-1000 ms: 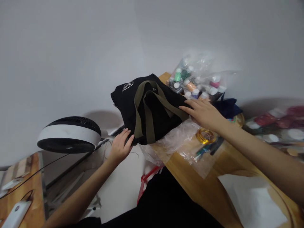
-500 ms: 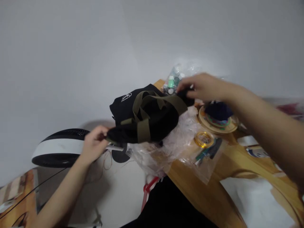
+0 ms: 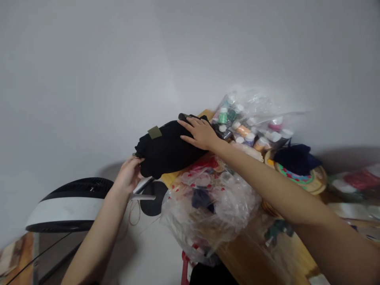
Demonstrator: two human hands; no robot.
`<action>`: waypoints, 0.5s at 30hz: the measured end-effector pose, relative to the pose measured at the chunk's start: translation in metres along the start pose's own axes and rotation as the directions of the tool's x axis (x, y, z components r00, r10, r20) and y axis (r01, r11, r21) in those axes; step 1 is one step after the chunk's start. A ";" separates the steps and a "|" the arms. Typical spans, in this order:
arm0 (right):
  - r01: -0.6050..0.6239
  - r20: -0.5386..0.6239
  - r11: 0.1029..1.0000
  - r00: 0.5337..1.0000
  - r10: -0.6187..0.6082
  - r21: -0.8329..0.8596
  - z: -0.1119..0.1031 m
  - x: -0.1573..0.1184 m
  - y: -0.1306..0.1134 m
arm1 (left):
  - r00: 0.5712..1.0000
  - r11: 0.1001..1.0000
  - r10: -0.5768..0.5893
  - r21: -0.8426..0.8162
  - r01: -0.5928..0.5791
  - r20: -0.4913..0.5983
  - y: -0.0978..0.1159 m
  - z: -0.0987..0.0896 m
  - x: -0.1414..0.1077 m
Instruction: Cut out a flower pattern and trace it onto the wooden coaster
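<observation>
A black cloth bag [image 3: 169, 152] with olive-green webbing straps lies bunched at the far corner of the table, against the wall. Its near-left corner is pinched between the thumb and fingers of my left hand [image 3: 128, 175]. My right hand [image 3: 201, 134] rests flat on the bag's upper right side, fingers spread. Only short pieces of olive strap [image 3: 154, 132] show now; the white print is covered. Just in front of the bag sits a crumpled clear plastic bag [image 3: 234, 202] with red-dotted material inside.
Behind my right forearm, a clear bag holds several small white-capped jars [image 3: 223, 115]. Wooden hoops [image 3: 320, 178] carry dark blue cloth [image 3: 297, 158]. A black-and-white fan [image 3: 68, 206] stands at the left, and the wall [image 3: 103, 79] closes off the back.
The bag has been laid down and its opening and loose straps folded out of sight. My right hand let go of its edge and moved left and down onto the cloth.
</observation>
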State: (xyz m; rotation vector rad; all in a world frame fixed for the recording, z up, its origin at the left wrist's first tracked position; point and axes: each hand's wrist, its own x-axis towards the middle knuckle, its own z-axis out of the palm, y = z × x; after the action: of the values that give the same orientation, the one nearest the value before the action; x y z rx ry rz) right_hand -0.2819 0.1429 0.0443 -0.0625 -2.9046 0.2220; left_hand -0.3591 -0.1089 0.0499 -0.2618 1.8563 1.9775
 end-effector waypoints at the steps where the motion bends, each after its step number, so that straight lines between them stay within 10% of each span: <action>1: 0.000 0.021 1.000 1.000 0.000 0.005 0.002 0.004 0.005 | 0.989 0.984 0.141 0.113 -0.136 -0.039 0.002 -0.001 -0.003; 2: 0.003 0.023 1.000 1.000 -0.004 0.009 0.003 0.008 0.009 | 0.940 0.912 0.338 0.268 -0.311 -0.058 0.006 -0.001 -0.007; 4: 0.013 0.008 1.000 1.000 -0.013 0.011 0.002 0.012 0.012 | 0.690 0.523 0.719 0.591 -0.614 0.081 0.018 0.008 -0.016; 6: 0.018 -0.002 1.000 1.000 -0.018 0.013 0.002 0.012 0.011 | 0.471 0.085 0.802 0.710 -0.699 0.367 0.031 0.027 -0.023; 7: 0.021 -0.006 1.000 1.000 -0.020 0.013 0.002 0.011 0.009 | 0.446 -0.040 0.757 0.716 -0.697 0.478 0.037 0.039 -0.024; 11: 0.016 0.006 1.000 1.000 -0.016 0.018 0.001 0.010 0.009 | 0.627 -0.183 0.528 0.797 -0.576 0.574 0.054 0.083 -0.003; 13: 0.009 0.015 0.999 1.000 -0.010 0.032 0.000 0.011 0.010 | 0.790 -0.057 0.353 0.854 -0.517 0.501 0.057 0.089 0.018; 15: 0.002 0.014 0.999 1.000 -0.003 0.049 -0.001 0.011 0.011 | 0.865 0.206 0.085 0.841 -0.500 0.494 0.060 0.086 0.036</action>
State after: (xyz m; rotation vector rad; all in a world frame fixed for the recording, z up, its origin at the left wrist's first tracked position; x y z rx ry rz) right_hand -0.2923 0.1542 0.0460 -0.0498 -2.9117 0.2941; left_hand -0.4040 -0.0200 0.0975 0.8552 2.5639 0.5453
